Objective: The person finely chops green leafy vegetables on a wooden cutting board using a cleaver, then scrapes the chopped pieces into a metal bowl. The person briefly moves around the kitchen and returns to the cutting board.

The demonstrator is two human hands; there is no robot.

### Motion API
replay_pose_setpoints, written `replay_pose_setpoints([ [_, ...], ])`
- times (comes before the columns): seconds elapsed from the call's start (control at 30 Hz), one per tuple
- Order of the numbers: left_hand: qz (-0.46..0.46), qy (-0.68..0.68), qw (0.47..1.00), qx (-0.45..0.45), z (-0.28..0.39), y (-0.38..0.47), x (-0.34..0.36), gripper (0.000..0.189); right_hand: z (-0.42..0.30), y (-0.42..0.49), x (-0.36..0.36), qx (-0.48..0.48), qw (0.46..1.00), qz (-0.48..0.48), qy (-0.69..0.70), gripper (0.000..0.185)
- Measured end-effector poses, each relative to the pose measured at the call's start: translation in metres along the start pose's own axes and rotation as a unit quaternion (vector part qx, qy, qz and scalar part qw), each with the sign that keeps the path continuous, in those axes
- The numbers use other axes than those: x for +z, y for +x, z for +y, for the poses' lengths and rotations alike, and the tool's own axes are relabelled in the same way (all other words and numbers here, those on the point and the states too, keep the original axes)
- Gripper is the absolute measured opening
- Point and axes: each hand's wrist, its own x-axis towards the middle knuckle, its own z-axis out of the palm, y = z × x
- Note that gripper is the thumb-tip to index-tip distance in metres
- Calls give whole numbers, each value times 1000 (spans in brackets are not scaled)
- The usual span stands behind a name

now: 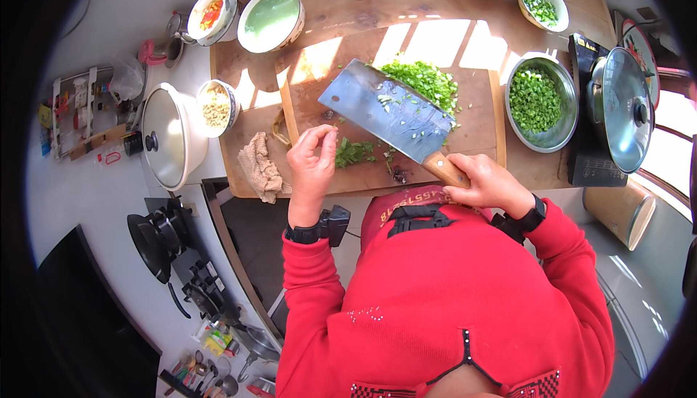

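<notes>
My right hand (pixel 487 183) grips the wooden handle of a cleaver (pixel 386 112), whose broad blade points up and left above the wooden cutting board (pixel 479 153). Bits of green cling to the blade. Beyond it lies a heap of chopped green herbs (pixel 427 82), partly behind the blade. My left hand (pixel 313 150) is raised over the board's left edge, thumb and index fingertip together; whether something small is between them cannot be told. Right beside it, a small bunch of green leaves (pixel 353 153) rests on the board, with loose scraps near the front edge.
To the right stand a steel bowl of chopped greens (pixel 536 101) and a lidded pan (pixel 626 109) on a black cooktop. A crumpled cloth (pixel 261 168), a bowl of minced pieces (pixel 216 108) and a white lidded pot (pixel 171 136) are left. Several bowls line the back.
</notes>
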Motion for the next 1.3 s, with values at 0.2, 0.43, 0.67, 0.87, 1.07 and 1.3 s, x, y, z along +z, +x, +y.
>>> replay_pose_setpoints([
  [0.2,-25,19,1000,5,-28,-21,17,15,-18,-28,-21,21,940,4,341,53],
  [0.43,-43,157,981,105,-41,-26,20,17,-8,-28,1,129,989,54,56,51],
  [0.67,-82,164,977,106,-44,-30,23,14,6,-13,30,110,982,41,148,49],
  [0.87,-86,153,979,100,-45,-26,25,11,19,-23,28,178,935,92,293,46],
  [1.07,-67,194,964,168,-46,-2,26,11,23,-33,28,182,916,123,334,45],
  [1.3,-77,245,949,185,-52,38,23,15,21,-42,22,183,911,139,341,45],
])
